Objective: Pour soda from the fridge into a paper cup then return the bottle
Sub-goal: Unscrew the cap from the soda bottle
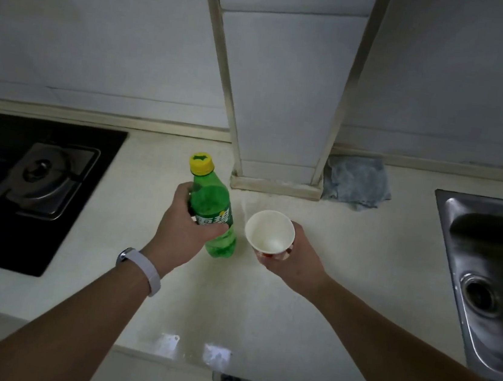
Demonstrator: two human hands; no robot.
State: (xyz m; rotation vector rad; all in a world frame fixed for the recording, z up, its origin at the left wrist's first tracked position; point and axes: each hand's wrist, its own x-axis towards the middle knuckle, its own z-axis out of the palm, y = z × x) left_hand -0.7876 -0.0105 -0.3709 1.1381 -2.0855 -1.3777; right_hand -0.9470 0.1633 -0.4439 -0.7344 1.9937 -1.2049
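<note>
Left grip (186,233) wrapped round green soda bottle (214,214), yellow cap on, white label lettering unreadable, right grip (291,255) held paper cup (269,232) beside it, over pale worktop (347,249), black stove (35,183) left, steel sink (486,276) right, blue cloth (357,182) by tiled wall.

The single head-worn wide-angle camera is looking forward and steeply down from above the counter (343,280), facing the tiled wall (103,45), sitting close over both outstretched forearms, with the stove (36,176) at left and the sink (493,277) at right.
</note>
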